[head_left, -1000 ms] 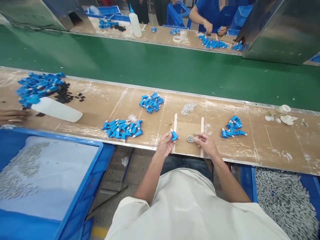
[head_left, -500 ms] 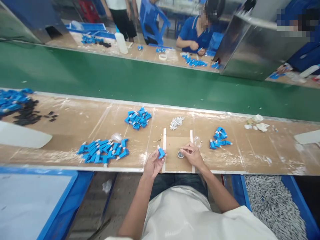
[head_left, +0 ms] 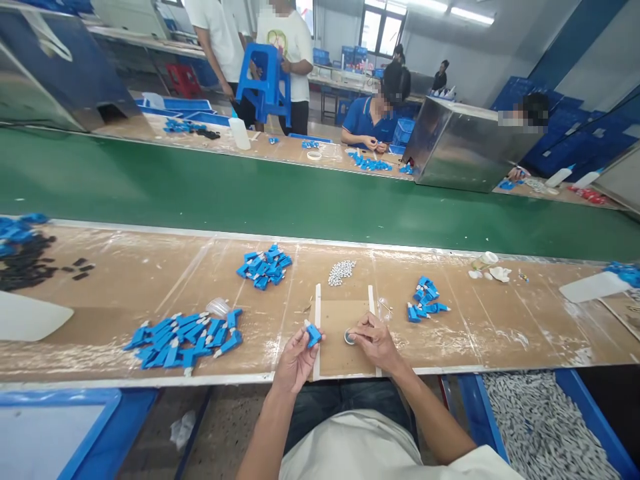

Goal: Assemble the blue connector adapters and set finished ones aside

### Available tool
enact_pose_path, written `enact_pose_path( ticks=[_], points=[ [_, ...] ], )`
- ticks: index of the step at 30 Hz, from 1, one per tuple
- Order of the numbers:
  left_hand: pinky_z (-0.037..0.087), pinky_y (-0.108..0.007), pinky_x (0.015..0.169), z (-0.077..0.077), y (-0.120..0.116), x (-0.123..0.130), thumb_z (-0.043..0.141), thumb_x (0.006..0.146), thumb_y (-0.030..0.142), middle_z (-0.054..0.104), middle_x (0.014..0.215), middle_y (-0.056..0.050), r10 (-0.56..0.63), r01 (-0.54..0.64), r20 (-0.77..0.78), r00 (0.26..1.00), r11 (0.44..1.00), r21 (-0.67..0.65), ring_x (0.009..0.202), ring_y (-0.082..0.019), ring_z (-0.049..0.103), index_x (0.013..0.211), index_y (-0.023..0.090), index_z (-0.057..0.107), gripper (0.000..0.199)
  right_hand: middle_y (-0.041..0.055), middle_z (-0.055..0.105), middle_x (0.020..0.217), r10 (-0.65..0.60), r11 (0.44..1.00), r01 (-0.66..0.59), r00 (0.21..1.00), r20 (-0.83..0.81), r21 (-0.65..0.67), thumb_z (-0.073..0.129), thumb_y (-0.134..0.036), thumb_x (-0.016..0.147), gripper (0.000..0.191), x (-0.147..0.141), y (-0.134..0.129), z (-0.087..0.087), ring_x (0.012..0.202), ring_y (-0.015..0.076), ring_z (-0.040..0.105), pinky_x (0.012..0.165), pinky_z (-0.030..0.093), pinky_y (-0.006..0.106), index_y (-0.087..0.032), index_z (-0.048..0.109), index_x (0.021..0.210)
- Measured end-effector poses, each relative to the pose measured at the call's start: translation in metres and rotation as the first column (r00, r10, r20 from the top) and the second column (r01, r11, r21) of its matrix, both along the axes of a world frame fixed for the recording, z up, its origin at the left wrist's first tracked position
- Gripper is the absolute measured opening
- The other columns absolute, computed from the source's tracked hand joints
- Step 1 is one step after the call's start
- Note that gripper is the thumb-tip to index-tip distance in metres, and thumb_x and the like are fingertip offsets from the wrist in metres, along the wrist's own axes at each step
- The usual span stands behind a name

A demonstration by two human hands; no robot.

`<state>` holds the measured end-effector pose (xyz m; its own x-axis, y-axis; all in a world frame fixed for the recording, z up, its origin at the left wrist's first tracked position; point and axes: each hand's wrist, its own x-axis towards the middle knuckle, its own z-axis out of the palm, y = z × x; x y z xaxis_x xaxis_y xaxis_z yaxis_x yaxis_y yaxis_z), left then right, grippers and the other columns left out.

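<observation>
My left hand pinches a small blue part with a white tip, just above the left white strip. The fingers of my right hand are closed at a small round dish on the brown board; whether a tiny piece is between the fingertips is too small to tell. Behind the board lies a heap of small silvery pieces. Blue parts are piled at the left, further back and at the right.
A green belt runs behind the worktable. White bottles lie at the left and right. A blue bin of grey pieces stands below the right edge. Across the belt, a person in blue handles small parts.
The camera view has tilted upward, showing more of the room. Both hands keep nearly the same places over the board, the left still holding the blue part.
</observation>
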<state>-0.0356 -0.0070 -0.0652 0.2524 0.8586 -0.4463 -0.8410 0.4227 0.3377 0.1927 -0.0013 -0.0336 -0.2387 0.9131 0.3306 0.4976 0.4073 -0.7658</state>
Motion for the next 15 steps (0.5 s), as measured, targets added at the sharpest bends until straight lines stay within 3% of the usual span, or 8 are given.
enact_pose_path(
  ticks=[7,11,15],
  points=[
    [0.064,-0.02,0.069,0.004,0.001,0.002,0.083,0.076,0.006,0.078,0.091,-0.008,0.017,-0.016,-0.04,0.999,0.999,0.03,0.082,-0.016,0.077,0.093,0.014,0.07,0.023,0.004,0.06,0.081,0.069,0.997,-0.067,0.996,-0.063,0.039,0.066,-0.04,0.097,0.023,-0.001,-0.004,-0.006,0.071,0.0152,0.057,0.062,0.05,0.029,-0.026,0.084,0.093],
    [0.062,-0.02,0.067,0.017,0.001,0.007,0.092,0.067,0.012,0.077,0.086,-0.005,0.025,-0.022,-0.099,0.995,0.999,0.034,0.075,-0.014,0.075,0.09,0.014,0.069,0.032,0.004,0.064,0.078,-0.045,0.991,0.017,0.977,-0.208,-0.135,0.073,-0.046,0.09,0.023,-0.004,-0.002,-0.002,0.072,0.0162,0.06,0.064,0.052,0.029,-0.026,0.085,0.087],
    [0.059,-0.02,0.067,0.03,0.001,0.017,0.094,0.064,0.018,0.075,0.084,-0.004,-0.021,0.028,-0.148,0.989,0.998,0.049,0.073,-0.013,0.074,0.088,0.014,0.069,0.036,0.0029,0.068,0.079,-0.256,0.928,0.101,0.872,-0.416,-0.358,0.082,-0.051,0.078,0.026,-0.004,0.008,-0.001,0.068,0.015,0.059,0.053,0.049,0.026,-0.025,0.085,0.085]
  ],
)
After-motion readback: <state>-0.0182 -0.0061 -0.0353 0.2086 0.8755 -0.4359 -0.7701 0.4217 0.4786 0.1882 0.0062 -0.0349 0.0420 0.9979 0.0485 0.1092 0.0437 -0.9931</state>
